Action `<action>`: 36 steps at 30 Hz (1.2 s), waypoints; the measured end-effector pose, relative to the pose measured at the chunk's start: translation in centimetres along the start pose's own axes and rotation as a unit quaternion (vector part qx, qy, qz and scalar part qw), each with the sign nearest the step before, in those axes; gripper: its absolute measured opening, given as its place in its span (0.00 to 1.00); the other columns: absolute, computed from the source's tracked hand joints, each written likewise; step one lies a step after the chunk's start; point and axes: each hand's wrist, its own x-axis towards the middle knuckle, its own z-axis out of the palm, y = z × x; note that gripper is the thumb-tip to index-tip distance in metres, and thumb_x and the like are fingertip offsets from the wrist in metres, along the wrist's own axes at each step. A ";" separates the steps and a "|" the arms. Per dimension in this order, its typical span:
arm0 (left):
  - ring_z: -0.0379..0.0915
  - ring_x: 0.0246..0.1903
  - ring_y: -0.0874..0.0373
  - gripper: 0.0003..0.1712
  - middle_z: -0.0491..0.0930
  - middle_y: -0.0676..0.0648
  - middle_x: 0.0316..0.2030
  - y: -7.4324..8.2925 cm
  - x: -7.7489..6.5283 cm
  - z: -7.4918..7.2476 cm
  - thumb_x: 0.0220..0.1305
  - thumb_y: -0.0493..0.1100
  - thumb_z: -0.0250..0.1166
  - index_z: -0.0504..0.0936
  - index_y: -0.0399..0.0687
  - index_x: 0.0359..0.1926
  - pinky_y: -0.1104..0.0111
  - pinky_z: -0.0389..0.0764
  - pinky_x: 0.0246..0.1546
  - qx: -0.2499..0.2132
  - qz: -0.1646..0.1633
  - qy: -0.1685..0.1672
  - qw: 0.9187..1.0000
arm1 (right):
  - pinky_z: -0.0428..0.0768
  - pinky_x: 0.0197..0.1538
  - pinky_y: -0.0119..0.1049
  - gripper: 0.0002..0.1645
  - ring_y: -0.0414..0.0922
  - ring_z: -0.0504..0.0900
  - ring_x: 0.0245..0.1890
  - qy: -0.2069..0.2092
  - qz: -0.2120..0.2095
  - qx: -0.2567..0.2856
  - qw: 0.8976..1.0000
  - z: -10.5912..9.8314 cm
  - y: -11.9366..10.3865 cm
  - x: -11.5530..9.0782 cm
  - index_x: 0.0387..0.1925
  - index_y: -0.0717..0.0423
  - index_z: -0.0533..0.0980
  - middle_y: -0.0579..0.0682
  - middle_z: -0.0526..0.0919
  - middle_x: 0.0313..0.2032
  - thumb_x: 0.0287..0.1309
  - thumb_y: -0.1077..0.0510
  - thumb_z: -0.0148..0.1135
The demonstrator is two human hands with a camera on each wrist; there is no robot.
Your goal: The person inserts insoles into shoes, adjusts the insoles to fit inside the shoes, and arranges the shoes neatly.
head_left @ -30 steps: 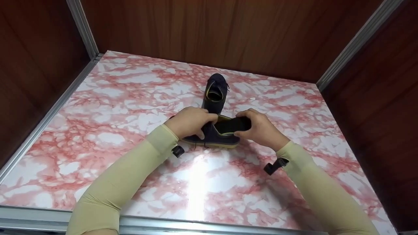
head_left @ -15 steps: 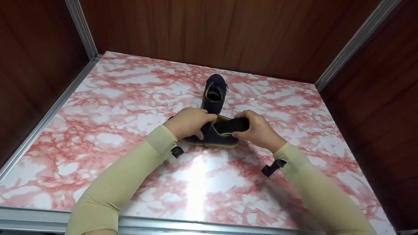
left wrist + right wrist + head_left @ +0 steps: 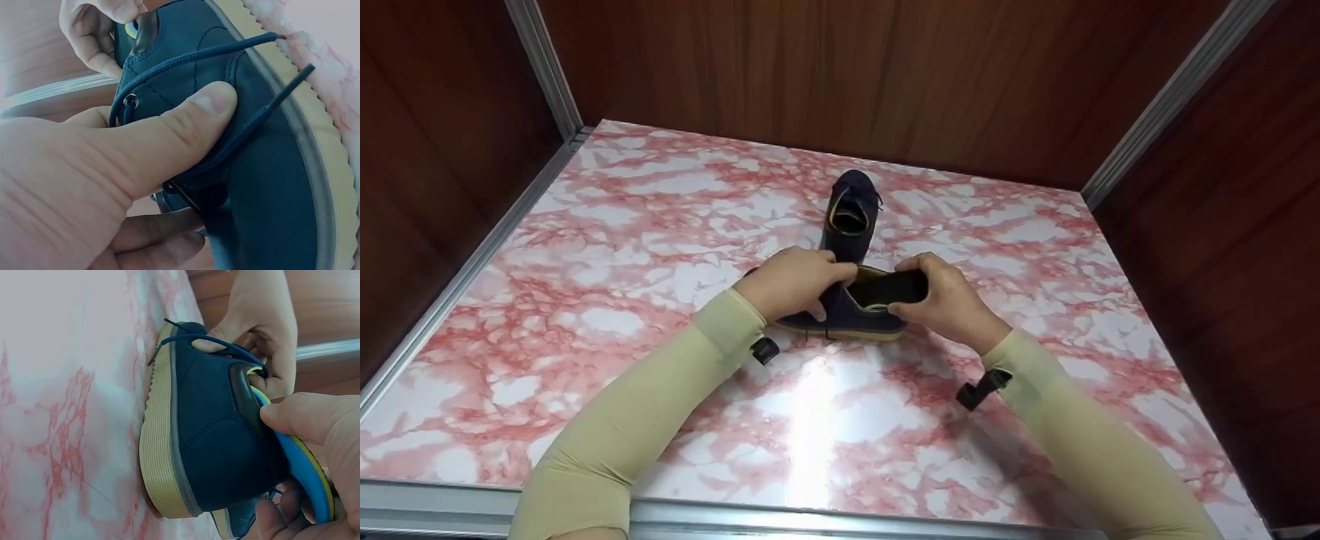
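A dark navy lace-up shoe (image 3: 870, 324) with a cream sole stands crosswise on the pink marbled table, toe to the left. My left hand (image 3: 793, 283) grips it over the laced front; in the left wrist view the thumb presses beside a loose lace (image 3: 185, 56). My right hand (image 3: 952, 306) pinches the heel end of an insole (image 3: 906, 286), dark on top. Seen from the right wrist, its underside (image 3: 306, 475) is blue with a yellow edge. The insole slopes down through the shoe's opening, its front part hidden inside, its heel end sticking out above the heel collar.
A matching shoe (image 3: 851, 206) stands just behind, toe pointing away, its heel close to the gripped shoe. Brown wood-grain panels (image 3: 840, 75) wall the back and sides. A metal rail (image 3: 720, 514) runs along the table's front edge.
My right hand and the insole have shifted slightly left, toward the shoe's opening. The left hand keeps its hold on the shoe's front.
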 end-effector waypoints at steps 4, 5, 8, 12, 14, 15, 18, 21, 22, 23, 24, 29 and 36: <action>0.85 0.44 0.43 0.31 0.82 0.47 0.50 0.0 0.0 0.0 0.55 0.50 0.86 0.80 0.61 0.57 0.51 0.87 0.52 -0.007 -0.001 0.003 1.000 | 0.84 0.60 0.49 0.36 0.55 0.86 0.54 -0.005 0.002 -0.005 1.000 -0.1 -0.1 0.1 0.64 0.59 0.77 0.60 0.84 0.59 0.56 0.57 0.83; 0.85 0.44 0.43 0.31 0.82 0.47 0.50 0.0 0.0 0.0 0.55 0.50 0.86 0.80 0.61 0.57 0.51 0.87 0.52 -0.008 -0.001 0.003 1.000 | 0.84 0.60 0.49 0.36 0.55 0.86 0.55 -0.007 0.003 -0.005 1.000 -0.1 -0.2 0.1 0.64 0.59 0.77 0.60 0.84 0.59 0.57 0.57 0.82; 0.86 0.44 0.41 0.32 0.82 0.46 0.51 0.2 0.0 -0.1 0.55 0.49 0.85 0.81 0.64 0.59 0.50 0.88 0.52 0.000 0.000 -0.004 1.000 | 0.85 0.60 0.49 0.36 0.55 0.86 0.55 -0.013 0.007 -0.005 1.000 -0.2 -0.2 0.1 0.65 0.59 0.77 0.60 0.84 0.59 0.57 0.58 0.82; 0.87 0.47 0.40 0.32 0.83 0.43 0.53 0.6 0.4 -0.4 0.57 0.50 0.84 0.82 0.65 0.61 0.48 0.88 0.54 0.054 0.015 -0.025 0.998 | 0.85 0.61 0.49 0.36 0.55 0.86 0.56 -0.017 0.010 -0.010 1.000 -0.3 -0.2 0.1 0.65 0.59 0.76 0.60 0.84 0.59 0.57 0.58 0.82; 0.86 0.49 0.41 0.32 0.84 0.42 0.53 0.8 0.7 -0.5 0.56 0.51 0.84 0.83 0.64 0.61 0.47 0.88 0.55 0.084 0.023 -0.035 0.996 | 0.85 0.61 0.49 0.36 0.56 0.86 0.56 -0.019 0.009 -0.013 1.000 -0.3 -0.2 0.0 0.65 0.59 0.76 0.61 0.84 0.60 0.57 0.57 0.82; 0.86 0.50 0.41 0.32 0.84 0.42 0.53 0.9 0.8 -0.6 0.56 0.52 0.84 0.84 0.63 0.62 0.47 0.88 0.56 0.095 0.024 -0.039 0.994 | 0.85 0.61 0.49 0.36 0.55 0.86 0.56 -0.021 0.008 -0.014 1.000 -0.3 -0.2 0.0 0.65 0.59 0.76 0.61 0.84 0.60 0.57 0.57 0.82; 0.86 0.52 0.41 0.34 0.85 0.41 0.53 1.2 1.2 -0.9 0.55 0.51 0.84 0.85 0.62 0.63 0.47 0.87 0.57 0.107 0.018 -0.053 0.993 | 0.85 0.60 0.49 0.37 0.55 0.87 0.56 -0.025 0.008 -0.015 1.000 -0.3 -0.2 0.1 0.65 0.59 0.76 0.60 0.84 0.59 0.58 0.57 0.82; 0.86 0.52 0.39 0.35 0.85 0.40 0.55 1.3 1.4 -1.1 0.56 0.50 0.84 0.85 0.62 0.65 0.48 0.87 0.59 0.100 0.007 -0.063 0.993 | 0.85 0.60 0.49 0.37 0.54 0.87 0.56 -0.028 0.009 -0.015 0.999 -0.4 -0.2 0.1 0.65 0.58 0.76 0.60 0.84 0.59 0.58 0.56 0.82; 0.86 0.52 0.38 0.34 0.84 0.40 0.55 1.3 1.4 -1.1 0.56 0.49 0.84 0.85 0.62 0.65 0.47 0.87 0.59 0.096 0.005 -0.068 0.993 | 0.85 0.60 0.49 0.37 0.54 0.87 0.56 -0.028 0.010 -0.014 0.999 -0.3 -0.2 0.1 0.65 0.58 0.76 0.59 0.84 0.59 0.58 0.56 0.82; 0.86 0.52 0.38 0.34 0.84 0.40 0.56 1.2 1.4 -1.1 0.56 0.49 0.84 0.85 0.62 0.65 0.47 0.87 0.59 0.093 0.003 -0.070 0.993 | 0.85 0.61 0.49 0.37 0.54 0.87 0.56 -0.029 0.011 -0.013 0.999 -0.3 -0.3 0.1 0.65 0.58 0.76 0.59 0.84 0.59 0.58 0.56 0.82; 0.86 0.52 0.38 0.34 0.83 0.40 0.56 1.2 1.5 -1.1 0.57 0.49 0.84 0.85 0.62 0.64 0.47 0.87 0.59 0.089 0.003 -0.073 0.993 | 0.85 0.61 0.49 0.36 0.54 0.87 0.56 -0.029 0.012 -0.013 0.999 -0.3 -0.3 0.1 0.65 0.58 0.76 0.59 0.84 0.60 0.58 0.56 0.82; 0.86 0.51 0.37 0.32 0.81 0.41 0.57 0.8 1.4 -1.1 0.56 0.49 0.84 0.85 0.62 0.62 0.47 0.87 0.57 0.059 -0.001 -0.072 0.996 | 0.85 0.62 0.49 0.36 0.54 0.86 0.57 -0.028 0.011 -0.016 0.999 -0.2 -0.3 0.2 0.65 0.58 0.76 0.59 0.84 0.60 0.59 0.56 0.82; 0.86 0.49 0.38 0.29 0.81 0.41 0.54 0.6 1.0 -1.0 0.57 0.47 0.84 0.82 0.61 0.57 0.48 0.88 0.54 0.030 0.004 -0.048 0.998 | 0.85 0.61 0.50 0.37 0.55 0.86 0.57 -0.028 0.021 -0.010 0.999 -0.3 -0.1 0.2 0.66 0.57 0.76 0.59 0.84 0.61 0.59 0.55 0.82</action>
